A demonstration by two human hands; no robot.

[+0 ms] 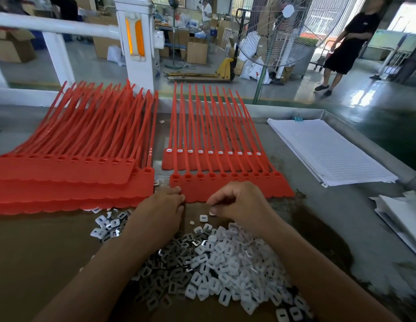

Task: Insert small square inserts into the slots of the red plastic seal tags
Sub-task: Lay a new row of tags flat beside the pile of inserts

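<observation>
Centre frame: rear strip (168, 162), all ten slots filled; front strip (237, 189), all empty; stack (62, 180) at left, apparently unfilled; your left hand (160, 209) pinches the front strip's corner, your right hand (240, 203) pinches one insert (212, 212) above the pile (225, 263) at lower centre.

a single view, from a wide-angle camera worn on the person's head. it faces forward and steeply down over the counter (318, 217), close enough that both forearms enter from the bottom edge, with the left hand (160, 210) and the right hand (239, 203) just below mid-frame. the white inserts (225, 259) lie heaped nearest the lens, and the red seal tags (225, 163) lie beyond the hands. the upper third looks past the counter's far edge onto the workshop floor (365, 101), where straight lines bow toward the borders
</observation>
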